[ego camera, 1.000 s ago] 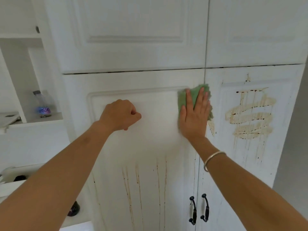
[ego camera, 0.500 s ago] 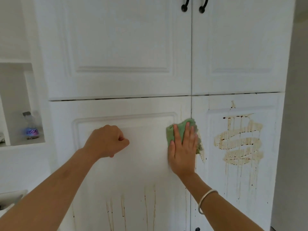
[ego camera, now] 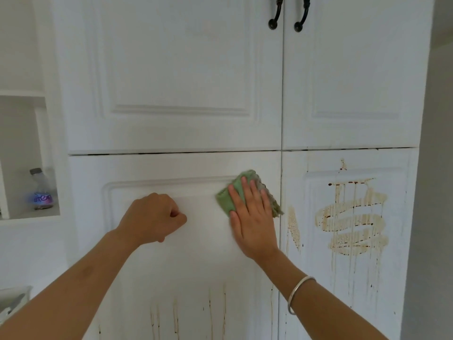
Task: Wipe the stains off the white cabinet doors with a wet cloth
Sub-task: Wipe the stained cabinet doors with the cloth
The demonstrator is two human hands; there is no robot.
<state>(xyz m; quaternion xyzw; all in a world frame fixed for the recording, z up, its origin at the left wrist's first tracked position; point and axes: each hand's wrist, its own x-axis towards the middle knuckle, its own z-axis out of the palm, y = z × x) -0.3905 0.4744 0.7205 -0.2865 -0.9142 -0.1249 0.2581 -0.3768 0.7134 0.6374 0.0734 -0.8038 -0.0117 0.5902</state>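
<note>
My right hand [ego camera: 253, 217] lies flat with straight fingers on a folded green cloth [ego camera: 226, 198], pressing it against the upper right corner of the lower left cabinet door [ego camera: 147, 278]. My left hand [ego camera: 153, 218] is a closed fist resting against the same door's panel, holding nothing. Thin brown drip streaks [ego camera: 215, 312] run down the bottom of this door. The lower right door [ego camera: 397, 278] carries a large brown zigzag stain [ego camera: 353, 224] with drips, plus a smaller smear [ego camera: 294, 228] near its left edge.
Two clean upper doors [ego camera: 183, 69] hang above, with dark curved handles [ego camera: 289, 15] at the top. An open niche on the left holds a plastic bottle [ego camera: 41, 191]. A grey wall [ego camera: 436, 192] borders the cabinet on the right.
The view has tilted upward, bringing the upper doors' handles into sight. My right hand and the cloth have slid slightly left and the cloth has turned; my left fist stays on the panel.
</note>
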